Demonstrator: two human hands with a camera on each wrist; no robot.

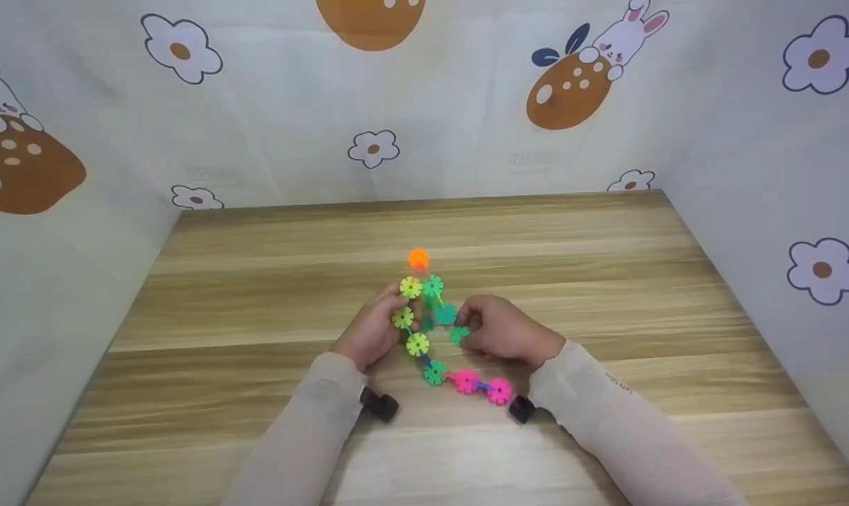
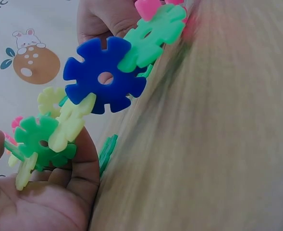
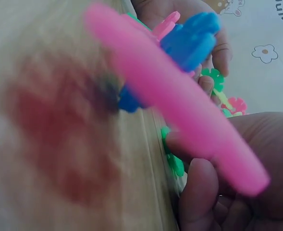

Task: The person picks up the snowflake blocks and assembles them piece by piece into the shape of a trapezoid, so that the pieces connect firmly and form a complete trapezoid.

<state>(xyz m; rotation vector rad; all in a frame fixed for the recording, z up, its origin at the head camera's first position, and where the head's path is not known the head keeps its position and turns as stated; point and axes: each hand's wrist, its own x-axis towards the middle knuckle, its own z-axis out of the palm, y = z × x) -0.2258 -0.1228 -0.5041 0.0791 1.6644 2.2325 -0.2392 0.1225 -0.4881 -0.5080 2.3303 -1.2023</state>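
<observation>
A chain of notched plastic snowflake discs curves between the hands, just above the table. Its far tip is an orange disc (image 1: 418,258); yellow discs (image 1: 417,344) run down the left side. Near the front, a green disc (image 1: 435,372) leads to pink discs (image 1: 498,391), with a blue disc (image 2: 103,77) clear in the left wrist view. My left hand (image 1: 373,329) holds the chain's left side, fingers curled behind a green disc (image 2: 30,134). Between thumb and fingertip, my right hand (image 1: 502,327) pinches a green disc (image 1: 459,335) on the right strand. That disc is partly hidden by the fingers.
The wood-grain table (image 1: 256,281) lies under both hands. Printed cloth walls (image 1: 270,126) stand at the back and both sides. A black wrist camera (image 1: 379,404) is strapped to the left cuff, another black camera (image 1: 521,408) to the right, near the pink end.
</observation>
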